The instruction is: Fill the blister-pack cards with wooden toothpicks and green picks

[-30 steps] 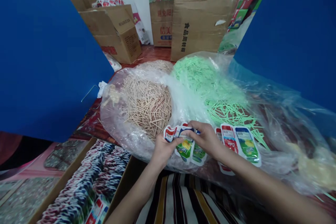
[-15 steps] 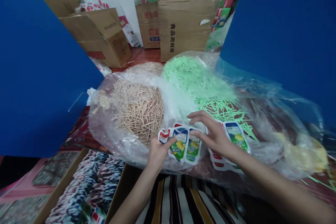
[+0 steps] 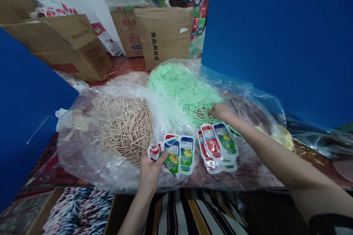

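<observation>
My left hand [image 3: 150, 170] is closed, its thumb pressed on a joined pair of pouches [image 3: 173, 156] printed with Sprite labels and lemons. Another pouch edge, red and blue, curls up by the fingers. At the near edge of the green plastic sticks [image 3: 176, 80], my right hand [image 3: 220, 112] reaches down with its fingers bunched on several of them; the fingertips are partly hidden. Below the right forearm lies a loose stack of red Cola and green Sprite pouches [image 3: 212, 141], on clear plastic.
Thin wooden sticks [image 3: 132, 121] fill a clear bag [image 3: 82, 150] on the left. Cardboard boxes [image 3: 168, 40] stand behind. Blue panels [image 3: 261, 36] border both sides. An open carton [image 3: 49, 205] at lower left holds bundled red, white and blue packs.
My right hand has left the pouches and moved away from me to the green sticks. The left hand keeps its pouches. The whole view has shifted, so things appear further left.
</observation>
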`<state>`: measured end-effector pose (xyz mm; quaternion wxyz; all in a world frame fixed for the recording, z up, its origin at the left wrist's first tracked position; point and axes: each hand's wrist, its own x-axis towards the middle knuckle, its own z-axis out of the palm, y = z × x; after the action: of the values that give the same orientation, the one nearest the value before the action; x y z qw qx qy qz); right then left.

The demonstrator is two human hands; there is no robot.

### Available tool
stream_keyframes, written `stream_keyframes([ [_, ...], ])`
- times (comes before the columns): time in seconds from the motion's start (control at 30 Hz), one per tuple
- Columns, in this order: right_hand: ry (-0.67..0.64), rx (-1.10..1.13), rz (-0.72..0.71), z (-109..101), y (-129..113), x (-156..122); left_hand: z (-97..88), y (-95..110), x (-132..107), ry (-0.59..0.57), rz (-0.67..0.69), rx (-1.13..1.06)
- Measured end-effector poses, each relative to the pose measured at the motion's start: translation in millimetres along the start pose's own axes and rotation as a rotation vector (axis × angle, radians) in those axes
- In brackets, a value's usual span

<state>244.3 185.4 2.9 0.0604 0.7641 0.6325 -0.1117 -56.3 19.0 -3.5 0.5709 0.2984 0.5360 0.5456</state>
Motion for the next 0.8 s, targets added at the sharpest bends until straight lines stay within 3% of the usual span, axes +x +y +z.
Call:
stream_keyframes([
  [0.27, -0.029, 0.026, 0.015, 0.3, -22.2, 39.1, -7.4, 2.4, -0.3, 0.050, -0.006, -0.040],
  [0.57, -0.160, 0.019, -0.110, 6.4, -33.5, 38.5, -7.8, 0.5, 0.2, 0.009, -0.022, -0.049],
  [0.8, -0.193, 0.097, -0.036, 5.0, -38.4, 56.2, -4.7, -1.5, -1.4, 0.014, -0.040, -0.066],
])
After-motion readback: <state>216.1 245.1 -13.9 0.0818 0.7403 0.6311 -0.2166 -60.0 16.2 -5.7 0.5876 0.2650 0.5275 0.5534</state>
